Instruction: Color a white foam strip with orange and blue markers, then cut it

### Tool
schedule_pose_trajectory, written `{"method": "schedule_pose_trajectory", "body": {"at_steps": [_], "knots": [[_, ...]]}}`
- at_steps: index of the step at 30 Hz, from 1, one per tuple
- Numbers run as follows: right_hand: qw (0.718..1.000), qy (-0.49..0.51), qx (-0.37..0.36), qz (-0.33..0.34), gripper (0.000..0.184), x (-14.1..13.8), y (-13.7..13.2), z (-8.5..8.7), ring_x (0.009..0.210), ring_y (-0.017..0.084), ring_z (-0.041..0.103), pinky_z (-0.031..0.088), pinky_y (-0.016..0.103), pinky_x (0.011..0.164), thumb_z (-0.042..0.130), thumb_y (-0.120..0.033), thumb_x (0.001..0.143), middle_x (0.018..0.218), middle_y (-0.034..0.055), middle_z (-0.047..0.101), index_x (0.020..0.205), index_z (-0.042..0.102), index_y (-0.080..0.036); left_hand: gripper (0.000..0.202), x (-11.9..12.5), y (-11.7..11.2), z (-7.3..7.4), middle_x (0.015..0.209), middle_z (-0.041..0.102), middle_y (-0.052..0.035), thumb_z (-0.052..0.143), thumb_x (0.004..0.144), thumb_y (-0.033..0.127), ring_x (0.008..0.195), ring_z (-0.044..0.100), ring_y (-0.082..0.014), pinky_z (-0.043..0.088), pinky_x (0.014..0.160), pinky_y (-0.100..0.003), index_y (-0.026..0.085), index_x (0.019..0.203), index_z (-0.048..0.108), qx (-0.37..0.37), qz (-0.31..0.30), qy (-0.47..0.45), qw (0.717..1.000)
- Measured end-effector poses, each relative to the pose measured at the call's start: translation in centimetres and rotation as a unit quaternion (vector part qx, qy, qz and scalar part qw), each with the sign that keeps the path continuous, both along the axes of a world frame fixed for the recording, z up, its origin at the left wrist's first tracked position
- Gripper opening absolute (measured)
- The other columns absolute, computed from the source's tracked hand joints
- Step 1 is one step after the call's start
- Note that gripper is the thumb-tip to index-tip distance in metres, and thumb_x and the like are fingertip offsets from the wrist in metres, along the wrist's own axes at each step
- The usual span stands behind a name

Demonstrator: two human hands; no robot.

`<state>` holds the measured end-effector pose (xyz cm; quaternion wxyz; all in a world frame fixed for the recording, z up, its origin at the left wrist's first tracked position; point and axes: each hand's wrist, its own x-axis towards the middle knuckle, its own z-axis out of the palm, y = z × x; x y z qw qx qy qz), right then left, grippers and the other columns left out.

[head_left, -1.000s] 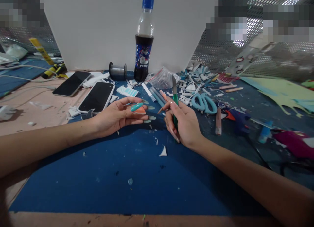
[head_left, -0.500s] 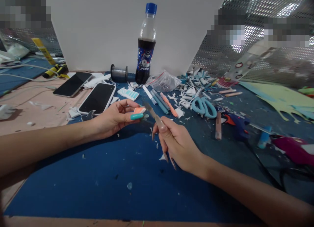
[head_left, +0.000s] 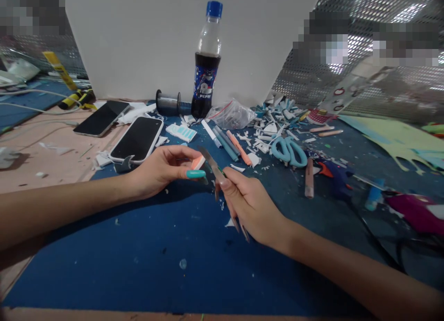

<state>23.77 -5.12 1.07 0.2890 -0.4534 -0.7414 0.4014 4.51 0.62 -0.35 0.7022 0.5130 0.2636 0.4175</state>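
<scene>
My left hand pinches a small orange piece with a white edge, seemingly foam board, between thumb and fingers. In my right hand is a cutter knife, its grey blade angled up and left. The blade lies right beside the piece; whether they touch I cannot tell. Most of the knife's handle is hidden by my fingers. Both hands hover above a blue mat. Just beyond them lie several markers and a white scrap with light-blue bars.
Two phones lie at the left. A Pepsi bottle stands at the back beside a spool and a plastic bag. Offcuts, blue-handled scissors and a glue gun lie to the right.
The orange piece has tilted in my left hand, showing more of its white edge. The knife has shifted slightly left and down. A white sliver now lies near the markers.
</scene>
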Motion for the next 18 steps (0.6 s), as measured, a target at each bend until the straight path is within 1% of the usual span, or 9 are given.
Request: {"method": "schedule_pose_trajectory", "body": {"at_steps": [2,6,11,14,18], "knots": [[1.000,-0.004,0.011,-0.002,0.034,-0.02,0.03,-0.01,0.031,0.004,0.039,0.033,0.017,0.034,0.027,-0.043,0.093,0.043,-0.0074,0.040,0.072,0.041,-0.020,0.022,0.01,-0.10,-0.02,0.071,0.067,0.0021,0.080,0.057,0.020,0.059,0.059,-0.0060,0.051,0.062,-0.016,0.018,0.075,0.068,0.026,0.008,0.003,1.000],[1.000,0.001,0.003,-0.001,0.034,0.02,0.07,-0.12,0.031,0.005,0.039,0.034,0.017,0.034,0.028,-0.043,0.093,0.043,-0.0077,0.038,0.073,0.042,-0.020,0.018,-0.06,-0.22,0.06,0.074,0.067,0.0016,0.076,0.062,0.020,0.060,0.059,-0.0068,0.051,0.063,-0.017,0.020,0.079,0.070,0.072,0.021,0.013,0.997],[1.000,0.006,-0.018,0.002,0.035,0.12,0.01,-0.22,0.029,0.005,0.039,0.034,0.018,0.032,0.029,-0.044,0.092,0.041,-0.0083,0.036,0.073,0.043,-0.020,0.015,-0.19,-0.30,0.33,0.074,0.064,0.0000,0.076,0.061,0.018,0.061,0.055,-0.0076,0.049,0.063,-0.019,0.019,0.075,0.071,0.123,0.056,0.060,0.989],[0.999,0.018,-0.046,0.009,0.035,0.09,-0.01,-0.18,0.026,0.006,0.040,0.034,0.017,0.030,0.028,-0.046,0.092,0.039,-0.0090,0.036,0.074,0.044,-0.020,0.014,-0.14,-0.37,0.50,0.071,0.063,-0.0002,0.076,0.060,0.018,0.062,0.054,-0.0085,0.048,0.063,-0.020,0.019,0.073,0.072,0.135,0.067,0.077,0.986],[0.998,0.026,-0.061,0.009,0.036,0.02,0.02,-0.14,0.025,0.007,0.042,0.034,0.017,0.030,0.028,-0.046,0.092,0.036,-0.0092,0.036,0.073,0.044,-0.020,0.011,-0.07,-0.45,0.65,0.069,0.062,0.0005,0.075,0.061,0.017,0.060,0.053,-0.0078,0.048,0.062,-0.018,0.019,0.072,0.072,0.133,0.057,0.082,0.986]]}}
